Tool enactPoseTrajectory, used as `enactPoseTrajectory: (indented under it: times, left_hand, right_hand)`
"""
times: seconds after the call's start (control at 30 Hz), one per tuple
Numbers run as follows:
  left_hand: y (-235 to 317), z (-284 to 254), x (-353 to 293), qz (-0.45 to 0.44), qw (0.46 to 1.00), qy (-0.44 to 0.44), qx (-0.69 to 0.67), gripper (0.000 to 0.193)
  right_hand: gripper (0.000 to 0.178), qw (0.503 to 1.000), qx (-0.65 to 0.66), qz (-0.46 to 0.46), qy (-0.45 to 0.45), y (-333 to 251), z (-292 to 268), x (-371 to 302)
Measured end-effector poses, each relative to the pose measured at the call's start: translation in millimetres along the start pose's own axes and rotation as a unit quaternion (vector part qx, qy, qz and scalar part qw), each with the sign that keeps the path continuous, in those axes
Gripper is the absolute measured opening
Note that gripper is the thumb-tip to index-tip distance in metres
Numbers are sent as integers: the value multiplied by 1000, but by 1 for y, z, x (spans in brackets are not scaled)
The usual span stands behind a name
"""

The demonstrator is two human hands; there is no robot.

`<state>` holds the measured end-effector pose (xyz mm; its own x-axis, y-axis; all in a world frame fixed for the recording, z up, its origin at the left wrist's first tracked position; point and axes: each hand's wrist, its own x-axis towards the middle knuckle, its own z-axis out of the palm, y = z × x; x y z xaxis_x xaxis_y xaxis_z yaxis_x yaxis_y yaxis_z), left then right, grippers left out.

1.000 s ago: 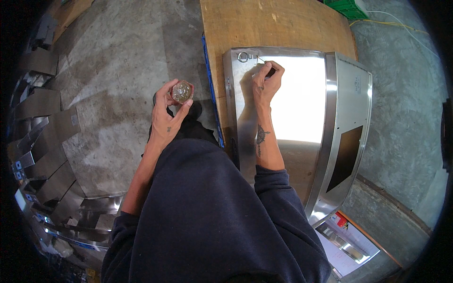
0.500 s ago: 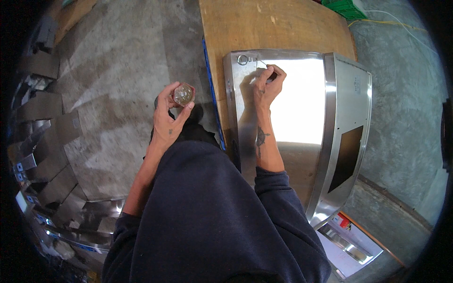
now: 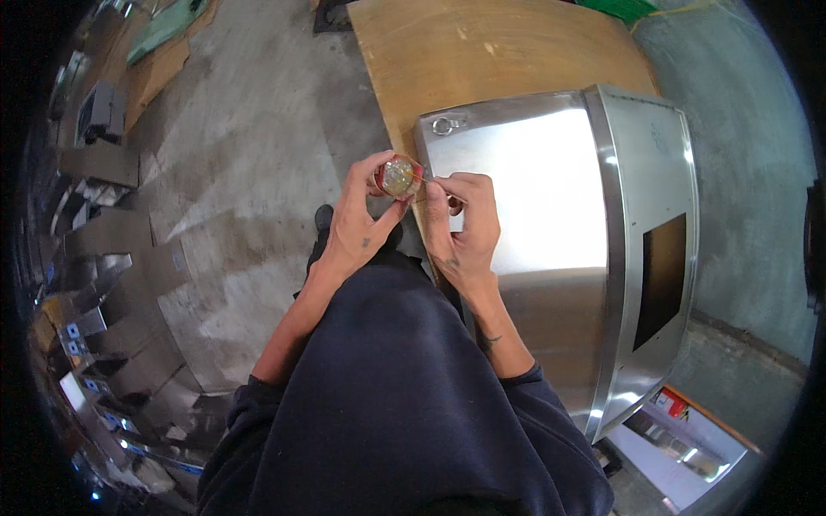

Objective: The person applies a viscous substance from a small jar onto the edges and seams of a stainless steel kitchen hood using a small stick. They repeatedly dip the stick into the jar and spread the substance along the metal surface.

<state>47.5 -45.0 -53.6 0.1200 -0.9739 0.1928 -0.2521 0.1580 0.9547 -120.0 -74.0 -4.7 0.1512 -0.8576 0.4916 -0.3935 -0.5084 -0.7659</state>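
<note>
My left hand (image 3: 361, 198) is wrapped round a small round cup (image 3: 397, 177) with a red side and something clear or pale inside. My right hand (image 3: 467, 219) pinches a thin stick-like tool (image 3: 421, 178), and its tip reaches over the cup's mouth. Whether that tip touches the contents is too small to tell. Both hands are close together, above the left edge of a shiny stainless steel housing (image 3: 533, 318). A round ring fitting (image 3: 443, 126) sits at the housing's far left corner. Most of the tool's handle is hidden by my right fingers.
The housing rests on a wooden board (image 3: 490, 52). Its right side has a dark rectangular opening (image 3: 661, 279). Grey metal parts (image 3: 101, 165) stand along the left over a concrete floor (image 3: 249, 172). A green crate (image 3: 624, 9) is at the far right.
My right hand has come back from beside the ring fitting to the cup, bringing the thin tool. My left hand has moved right with the cup. The view has shifted slightly.
</note>
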Motion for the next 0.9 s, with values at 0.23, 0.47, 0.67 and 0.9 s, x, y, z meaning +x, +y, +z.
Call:
enactPoseTrajectory:
  times: [0.23,0.47,0.67,0.9]
  left_hand:
    - [19,19,18,88,994,-56,34,70]
    - [24,35,28,57,994,-82,43,69]
    - [12,57,55,21,994,-109,-12,68]
    - [17,98,124,15,982,-178,-69,65]
  right_hand:
    - [11,996,-75,-12,47,6,-22,3]
    - [9,992,-76,-20,94,12,-37,5]
    - [7,988,-47,31,146,20,-48,17]
    - [9,960,-45,92,262,58,-53,39]
